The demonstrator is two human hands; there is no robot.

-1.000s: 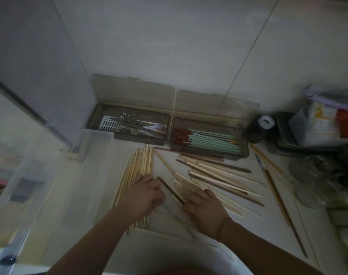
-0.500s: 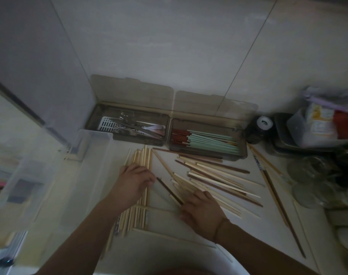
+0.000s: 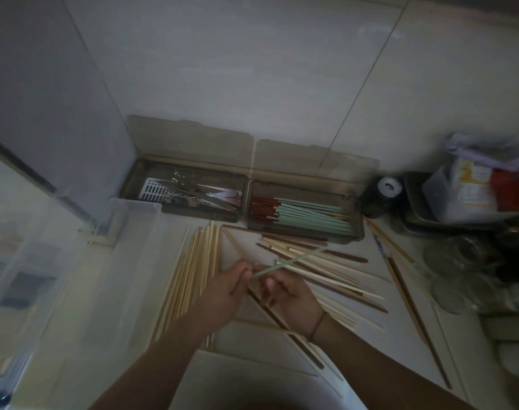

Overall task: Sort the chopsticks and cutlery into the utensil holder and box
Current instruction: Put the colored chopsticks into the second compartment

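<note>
Head view, the only one. Half a second ago both my hands were flat on the counter piles; now they've come up and together over the middle. My left hand [image 3: 228,284] pinches the near end of a pale green chopstick [image 3: 284,264], fingers curled narrow on it. It's lifted off the heap and slants up to the right. My right hand [image 3: 284,291] sits just beside, fingers loosely curled near the stick; can't tell if it actually grips it. My read: one green stick picked out, and it should go with its matching set.

Containers: right tray [image 3: 359,232] already holds green chopsticks [image 3: 311,216] plus dark red ones [image 3: 262,207], laid lengthwise. Left tray [image 3: 128,184] holds metal cutlery [image 3: 193,193] on a white slotted insert. Both lids are open against the wall. The clear plastic box [image 3: 134,208] at left: contents too dim to tell.

Still loose on the counter: a pale wooden bundle [image 3: 193,261] under my left arm, a mixed pile [image 3: 326,270] to the right, and long dark chopsticks [image 3: 409,297] further right.
</note>
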